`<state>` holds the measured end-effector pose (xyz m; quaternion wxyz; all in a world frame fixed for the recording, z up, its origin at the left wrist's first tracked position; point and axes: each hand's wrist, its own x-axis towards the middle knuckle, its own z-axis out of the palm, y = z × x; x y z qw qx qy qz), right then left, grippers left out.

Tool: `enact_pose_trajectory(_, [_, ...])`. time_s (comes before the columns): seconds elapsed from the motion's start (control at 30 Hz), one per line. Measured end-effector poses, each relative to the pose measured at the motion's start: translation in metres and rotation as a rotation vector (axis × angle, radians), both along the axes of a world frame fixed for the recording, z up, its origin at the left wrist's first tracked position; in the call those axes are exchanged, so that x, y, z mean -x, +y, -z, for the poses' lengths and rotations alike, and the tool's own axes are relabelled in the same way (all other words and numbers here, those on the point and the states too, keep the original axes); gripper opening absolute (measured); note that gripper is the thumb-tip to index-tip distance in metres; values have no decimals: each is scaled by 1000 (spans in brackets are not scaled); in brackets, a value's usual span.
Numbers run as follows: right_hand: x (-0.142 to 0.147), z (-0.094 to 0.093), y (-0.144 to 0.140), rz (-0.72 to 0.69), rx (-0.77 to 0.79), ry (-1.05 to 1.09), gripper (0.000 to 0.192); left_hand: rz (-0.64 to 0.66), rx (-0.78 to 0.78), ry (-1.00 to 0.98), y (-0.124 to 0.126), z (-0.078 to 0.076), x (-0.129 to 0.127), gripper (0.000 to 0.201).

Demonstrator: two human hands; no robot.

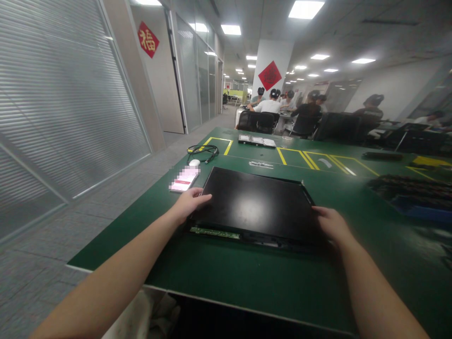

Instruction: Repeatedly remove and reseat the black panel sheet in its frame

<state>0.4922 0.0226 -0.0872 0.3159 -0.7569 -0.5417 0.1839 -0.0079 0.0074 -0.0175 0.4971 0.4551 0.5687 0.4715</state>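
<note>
Both hands are gripping a black panel (256,205) on the green table (226,287).

The left hand (189,202) is clasping its near-left edge, fingers lying on top; the right hand (332,223) is closing on the near-right edge. A green strip (214,232) is showing under the front edge. A phone (183,180) is lying just left.

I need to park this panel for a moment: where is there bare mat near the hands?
Bare mat runs between the panel and the near edge, between the left hand and right hand. Another strip lies behind the panel, up to the yellow lines. The left is crowded by the phone, mouse and cable; the right by dark trays.
</note>
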Motion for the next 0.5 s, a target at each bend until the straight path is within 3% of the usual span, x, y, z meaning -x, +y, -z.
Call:
enact_pose_trajectory(0.23, [0,1,1,2,-12,12,47,-34,-67,127,3,10,-1,69])
enact_pose_trajectory(0.5, [3,-4,1,67,-23,14,45,31,-206,-45,7,16,1,60])
